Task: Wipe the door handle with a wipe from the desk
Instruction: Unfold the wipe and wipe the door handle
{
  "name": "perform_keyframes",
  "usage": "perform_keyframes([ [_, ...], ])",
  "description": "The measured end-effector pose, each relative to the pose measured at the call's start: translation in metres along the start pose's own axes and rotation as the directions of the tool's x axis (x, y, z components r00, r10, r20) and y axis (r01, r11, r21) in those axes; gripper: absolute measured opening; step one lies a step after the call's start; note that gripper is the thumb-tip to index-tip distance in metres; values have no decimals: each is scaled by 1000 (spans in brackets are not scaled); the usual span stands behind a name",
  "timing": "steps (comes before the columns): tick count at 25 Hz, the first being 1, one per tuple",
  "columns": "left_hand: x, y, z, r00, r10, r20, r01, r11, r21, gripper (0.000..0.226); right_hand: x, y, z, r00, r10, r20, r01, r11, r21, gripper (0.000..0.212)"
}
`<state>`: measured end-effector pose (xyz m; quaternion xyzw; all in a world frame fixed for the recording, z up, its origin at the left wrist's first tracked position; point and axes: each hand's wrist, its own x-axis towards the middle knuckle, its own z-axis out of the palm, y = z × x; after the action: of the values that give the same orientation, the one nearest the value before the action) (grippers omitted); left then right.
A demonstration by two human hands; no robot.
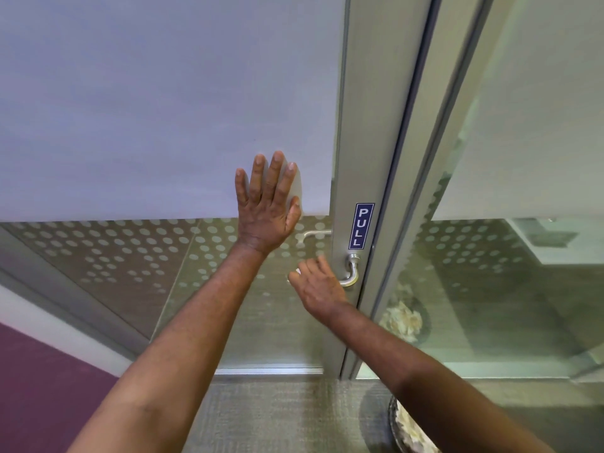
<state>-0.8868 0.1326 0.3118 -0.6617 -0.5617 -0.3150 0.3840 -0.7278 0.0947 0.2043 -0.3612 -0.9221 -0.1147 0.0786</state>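
Note:
The silver lever door handle (351, 272) sits on the metal door stile, just below a blue PULL sticker (361, 225). My right hand (318, 289) is curled over the lever's left part, hiding most of it; only the bend and the rose show. A small white bit of the wipe (293, 274) peeks out at my fingertips. My left hand (266, 210) lies flat on the glass door panel (163, 125), fingers spread, up and left of the handle.
The door's lower glass has a frosted dot pattern, and a second handle (315, 234) shows through it. A fixed glass wall (506, 289) stands to the right. A round bin (408, 426) with crumpled paper sits on the carpet at the bottom right.

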Motion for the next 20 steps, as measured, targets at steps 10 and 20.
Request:
perform_keyframes([
  [10, -1, 1, -2, 1000, 5, 25, -5, 1000, -13, 82, -34, 24, 9, 987, -68, -146, 78, 995, 60, 51],
  [20, -5, 13, 1, 999, -40, 34, 41, 998, -39, 88, -78, 69, 15, 976, -4, -217, 24, 996, 90, 50],
])
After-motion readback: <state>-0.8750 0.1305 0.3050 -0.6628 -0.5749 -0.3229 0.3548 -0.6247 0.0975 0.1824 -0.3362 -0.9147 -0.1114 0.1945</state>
